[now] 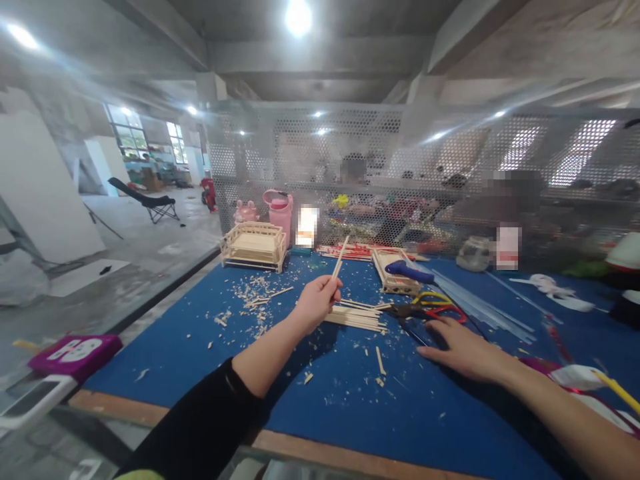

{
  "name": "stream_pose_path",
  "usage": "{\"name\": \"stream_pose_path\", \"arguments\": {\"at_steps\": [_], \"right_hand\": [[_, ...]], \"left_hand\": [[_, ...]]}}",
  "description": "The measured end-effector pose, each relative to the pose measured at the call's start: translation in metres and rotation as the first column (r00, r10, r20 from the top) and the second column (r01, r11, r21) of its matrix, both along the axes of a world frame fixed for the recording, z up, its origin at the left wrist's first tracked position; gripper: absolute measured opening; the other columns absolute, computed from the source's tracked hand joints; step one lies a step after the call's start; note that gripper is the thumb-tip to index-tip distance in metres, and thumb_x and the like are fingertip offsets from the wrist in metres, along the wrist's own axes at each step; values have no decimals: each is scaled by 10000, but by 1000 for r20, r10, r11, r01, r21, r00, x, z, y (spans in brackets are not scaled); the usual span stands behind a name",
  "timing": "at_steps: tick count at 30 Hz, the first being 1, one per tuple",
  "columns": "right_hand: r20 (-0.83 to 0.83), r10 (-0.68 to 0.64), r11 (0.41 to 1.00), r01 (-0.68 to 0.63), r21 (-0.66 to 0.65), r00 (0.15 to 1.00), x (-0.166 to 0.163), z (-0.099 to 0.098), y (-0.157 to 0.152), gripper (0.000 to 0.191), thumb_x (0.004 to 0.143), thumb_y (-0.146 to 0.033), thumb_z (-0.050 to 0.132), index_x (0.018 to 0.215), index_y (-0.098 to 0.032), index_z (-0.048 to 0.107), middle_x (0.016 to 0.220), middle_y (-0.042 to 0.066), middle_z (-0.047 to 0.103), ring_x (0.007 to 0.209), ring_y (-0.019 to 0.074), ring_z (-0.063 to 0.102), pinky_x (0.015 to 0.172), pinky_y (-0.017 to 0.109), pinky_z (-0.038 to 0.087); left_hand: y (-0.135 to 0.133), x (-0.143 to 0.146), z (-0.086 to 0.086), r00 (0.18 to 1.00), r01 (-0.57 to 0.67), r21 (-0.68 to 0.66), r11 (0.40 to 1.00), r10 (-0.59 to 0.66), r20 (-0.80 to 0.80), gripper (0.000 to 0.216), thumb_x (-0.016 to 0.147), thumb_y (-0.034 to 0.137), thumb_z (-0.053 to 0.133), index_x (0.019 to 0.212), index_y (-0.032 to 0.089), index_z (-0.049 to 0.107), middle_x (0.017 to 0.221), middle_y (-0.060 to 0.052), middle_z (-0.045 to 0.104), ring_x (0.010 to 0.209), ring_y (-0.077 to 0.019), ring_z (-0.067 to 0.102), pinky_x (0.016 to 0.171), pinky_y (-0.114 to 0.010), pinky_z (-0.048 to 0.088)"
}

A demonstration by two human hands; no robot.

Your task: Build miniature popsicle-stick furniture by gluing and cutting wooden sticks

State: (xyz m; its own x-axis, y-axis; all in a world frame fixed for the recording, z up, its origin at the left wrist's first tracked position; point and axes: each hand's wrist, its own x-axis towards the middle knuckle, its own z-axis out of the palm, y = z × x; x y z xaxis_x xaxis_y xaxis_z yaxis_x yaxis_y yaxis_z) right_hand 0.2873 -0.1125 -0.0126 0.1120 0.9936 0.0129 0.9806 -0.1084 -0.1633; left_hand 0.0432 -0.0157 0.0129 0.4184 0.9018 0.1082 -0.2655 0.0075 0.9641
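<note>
My left hand point(316, 301) is closed round a thin wooden stick point(341, 257) and holds it upright above the blue table point(200, 347). My right hand point(463, 348) lies flat on the mat with its fingers stretched toward the red and yellow handled cutters point(434, 307). A small pile of wooden sticks point(356, 316) lies between the two hands. Wood chips point(255, 300) are scattered left of the left hand.
A small wooden bed model point(254, 246) stands at the back left, next to a pink cup point(281, 211). A wooden frame with a blue glue gun point(409, 272) on it sits behind the cutters. Clear rods point(480, 307) lie to the right. A perforated screen point(400, 173) bounds the far edge.
</note>
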Motion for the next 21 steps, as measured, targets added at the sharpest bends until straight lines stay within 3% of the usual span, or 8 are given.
{"name": "stream_pose_path", "arguments": {"at_steps": [4, 9, 12, 14, 16, 19, 21], "right_hand": [[88, 89, 995, -92, 38, 992, -13, 3, 3, 175, 753, -311, 475, 739, -179, 589, 1007, 154, 614, 949, 280, 579, 783, 374, 443], [80, -30, 984, 15, 180, 996, -27, 14, -5, 239, 811, -232, 310, 673, -198, 501, 769, 118, 614, 706, 230, 595, 631, 342, 429], [-169, -35, 953, 83, 290, 985, -34, 27, -9, 263, 814, -320, 304, 682, -209, 503, 758, 102, 615, 727, 240, 597, 650, 360, 441], [-473, 16, 945, 140, 294, 881, -40, 34, -10, 270, 806, -368, 332, 741, -212, 543, 816, 100, 639, 807, 251, 608, 689, 375, 469], [-729, 112, 950, 143, 279, 675, -51, 37, -8, 276, 805, -390, 360, 788, -224, 580, 896, 93, 650, 884, 249, 606, 722, 379, 495], [-885, 227, 952, 99, 290, 406, -71, 37, -4, 256, 791, -412, 414, 743, -239, 596, 969, 87, 635, 962, 253, 579, 753, 389, 510], [-940, 217, 959, 122, 256, 264, -85, 36, -1, 190, 749, -401, 486, 769, -238, 582, 1015, 84, 619, 1033, 260, 545, 788, 396, 500]], "left_hand": [[1, -1, -1, 1000, -11, -2, 1000, 11, -5, 141, 796, 208, 476, 673, 150, 509, 456, 57, 426, 336, -25, 253, 351, -151, 159], [4, -2, -1, 999, -37, -5, 999, 37, 10, 141, 794, 217, 483, 673, 150, 510, 454, 61, 424, 333, -23, 254, 349, -147, 171], [1, 0, -1, 999, -36, -4, 999, 36, 2, 155, 798, 238, 482, 674, 148, 502, 514, 37, 487, 342, -20, 294, 351, -144, 190], [-3, 1, -1, 1000, 8, -14, 1000, -8, -10, 157, 787, 277, 510, 694, 150, 508, 575, 23, 520, 367, -24, 362, 357, -141, 213], [-7, 2, -1, 992, 117, -47, 992, -119, -37, 186, 762, 338, 549, 716, 160, 518, 566, 30, 505, 386, -40, 413, 361, -147, 235], [-13, 1, 0, 954, 287, -72, 955, -292, -71, 246, 734, 402, 574, 703, 164, 519, 566, 32, 506, 375, -42, 397, 364, -161, 248], [-15, 0, 2, 944, 315, -22, 949, -316, -97, 276, 726, 420, 581, 680, 152, 530, 558, 34, 503, 372, -31, 351, 372, -165, 243]]}}
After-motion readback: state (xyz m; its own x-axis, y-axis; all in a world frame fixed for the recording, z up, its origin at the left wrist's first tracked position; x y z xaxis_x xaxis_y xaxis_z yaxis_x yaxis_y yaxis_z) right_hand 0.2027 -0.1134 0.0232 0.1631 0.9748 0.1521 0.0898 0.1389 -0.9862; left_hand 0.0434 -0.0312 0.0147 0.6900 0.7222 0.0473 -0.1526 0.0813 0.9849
